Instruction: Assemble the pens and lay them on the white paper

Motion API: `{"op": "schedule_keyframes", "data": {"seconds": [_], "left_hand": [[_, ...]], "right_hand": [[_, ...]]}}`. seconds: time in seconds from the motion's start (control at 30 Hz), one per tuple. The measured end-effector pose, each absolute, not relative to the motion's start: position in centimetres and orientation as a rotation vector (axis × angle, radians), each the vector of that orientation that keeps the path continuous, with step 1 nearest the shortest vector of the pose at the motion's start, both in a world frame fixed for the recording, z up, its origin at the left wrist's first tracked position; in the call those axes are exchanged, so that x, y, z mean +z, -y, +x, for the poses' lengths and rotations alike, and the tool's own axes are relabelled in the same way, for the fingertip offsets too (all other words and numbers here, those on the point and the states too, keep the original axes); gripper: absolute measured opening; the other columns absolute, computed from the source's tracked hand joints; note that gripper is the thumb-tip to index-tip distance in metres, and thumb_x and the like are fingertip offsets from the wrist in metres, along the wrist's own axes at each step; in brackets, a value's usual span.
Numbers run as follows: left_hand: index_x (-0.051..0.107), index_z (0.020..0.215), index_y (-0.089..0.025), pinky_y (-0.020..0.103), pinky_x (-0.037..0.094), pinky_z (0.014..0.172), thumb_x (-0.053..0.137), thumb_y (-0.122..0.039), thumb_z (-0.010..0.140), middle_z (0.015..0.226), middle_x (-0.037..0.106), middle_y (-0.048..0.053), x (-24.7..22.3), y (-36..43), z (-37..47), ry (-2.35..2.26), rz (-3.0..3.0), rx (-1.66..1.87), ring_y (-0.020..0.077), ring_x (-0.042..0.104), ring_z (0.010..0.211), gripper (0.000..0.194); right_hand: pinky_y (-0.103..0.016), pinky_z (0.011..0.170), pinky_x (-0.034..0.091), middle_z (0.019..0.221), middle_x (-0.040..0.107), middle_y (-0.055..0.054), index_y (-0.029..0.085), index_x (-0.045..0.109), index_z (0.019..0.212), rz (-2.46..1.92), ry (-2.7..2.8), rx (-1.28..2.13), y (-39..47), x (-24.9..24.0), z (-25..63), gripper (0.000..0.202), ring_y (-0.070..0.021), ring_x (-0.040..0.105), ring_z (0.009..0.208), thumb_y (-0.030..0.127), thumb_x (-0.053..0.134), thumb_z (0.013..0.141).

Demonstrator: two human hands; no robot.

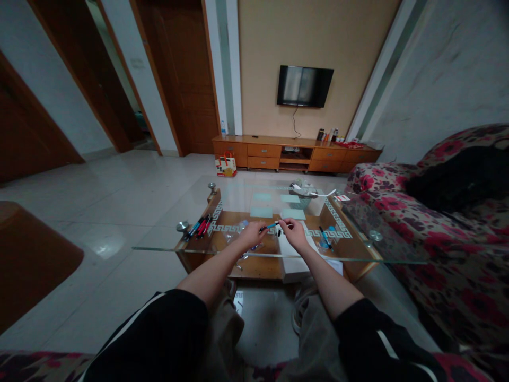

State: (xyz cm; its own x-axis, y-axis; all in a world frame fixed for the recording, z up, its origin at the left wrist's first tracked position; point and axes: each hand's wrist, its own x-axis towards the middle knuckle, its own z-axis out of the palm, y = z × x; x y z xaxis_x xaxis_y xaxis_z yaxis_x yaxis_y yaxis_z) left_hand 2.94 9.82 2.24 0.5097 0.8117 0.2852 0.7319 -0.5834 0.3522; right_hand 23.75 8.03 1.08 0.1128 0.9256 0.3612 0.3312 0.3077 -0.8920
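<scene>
Above the glass coffee table, my left hand (254, 234) pinches one end of a slim blue pen (272, 225). My right hand (294, 234) is closed around the other end, fingertips together. The pen lies nearly level between the two hands. Just below it a small black piece (279, 232) shows, too small to name. To the left, a bunch of pens (199, 228) in blue, black and red lies on the glass. On the right, one dark pen (326, 239) rests near a blue item I cannot make out.
The glass tabletop (159, 247) has exposed edges and metal knobs. Under it a white box (296, 265) sits on the wooden shelf. A basket (304, 201) stands towards the back. A floral sofa (457, 254) is on the right, a wooden stool (35, 260) on the left.
</scene>
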Motion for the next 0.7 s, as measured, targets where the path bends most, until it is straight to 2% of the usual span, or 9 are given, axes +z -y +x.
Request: {"op": "schedule_keyframes", "data": {"seconds": [0.1,0.2,0.27,0.37,0.47,0.57,0.7], "left_hand": [[0.07,0.09,-0.019,0.025,0.04,0.068,0.052,-0.031,0.095,0.086,0.073,0.006,2.1,-10.1,2.9,-1.31,2.552,0.65,0.0187,0.064,0.078,0.023],[0.072,0.091,-0.018,0.025,0.041,0.068,0.051,-0.031,0.096,0.087,0.074,0.007,1.8,-10.3,2.9,-1.37,2.503,0.676,0.0191,0.065,0.078,0.025],[0.072,0.093,-0.018,0.025,0.041,0.069,0.05,-0.032,0.096,0.087,0.074,0.008,1.6,-10.4,2.8,-1.411,2.48,0.684,0.0197,0.065,0.078,0.026],[0.073,0.094,-0.018,0.026,0.042,0.07,0.049,-0.032,0.096,0.088,0.075,0.009,1.5,-10.6,2.7,-1.449,2.461,0.676,0.0204,0.066,0.079,0.028],[0.074,0.096,-0.018,0.026,0.044,0.071,0.049,-0.032,0.096,0.09,0.075,0.009,1.4,-10.8,2.6,-1.482,2.436,0.652,0.0205,0.067,0.08,0.029],[0.074,0.097,-0.019,0.026,0.045,0.074,0.05,-0.032,0.096,0.092,0.075,0.009,1.4,-10.8,2.7,-1.526,2.412,0.625,0.0206,0.067,0.083,0.028],[0.074,0.096,-0.019,0.027,0.045,0.075,0.05,-0.033,0.096,0.092,0.075,0.01,1.6,-10.4,2.7,-1.551,2.413,0.573,0.0212,0.067,0.084,0.027]], "right_hand": [[-0.028,0.057,0.047,0.077,0.069,-0.004,0.019,0.069,0.083,-1.256,1.406,0.678,-8.1,1.0,23.9,0.045,-0.0167,0.058,0.06,0.063,0.06,0.082],[-0.029,0.059,0.048,0.081,0.07,-0.005,0.018,0.069,0.091,-1.307,1.327,0.708,-8.5,0.7,24.4,0.044,-0.0163,0.058,0.059,0.058,0.051,0.087],[-0.031,0.064,0.05,0.084,0.07,-0.005,0.018,0.069,0.093,-1.368,1.331,0.655,-8.8,0.3,24.9,0.037,-0.0173,0.06,0.064,0.048,0.048,0.088],[-0.034,0.078,0.05,0.09,0.07,-0.006,0.018,0.068,0.094,-1.446,1.485,0.48,-9.0,-0.4,25.5,0.024,-0.02,0.062,0.078,0.031,0.052,0.081],[-0.036,0.084,0.049,0.093,0.067,-0.006,0.018,0.067,0.098,-1.449,1.684,0.384,-8.8,-0.9,25.5,0.025,-0.0208,0.061,0.085,0.02,0.057,0.075],[-0.035,0.085,0.049,0.095,0.065,-0.006,0.018,0.067,0.101,-1.428,1.824,0.343,-8.4,-1.3,25.2,0.027,-0.0209,0.06,0.088,0.017,0.062,0.075],[-0.034,0.081,0.048,0.091,0.065,-0.006,0.02,0.07,0.095,-1.483,1.889,0.335,-8.3,-1.6,24.9,0.018,-0.0203,0.06,0.084,0.017,0.065,0.078]]}}
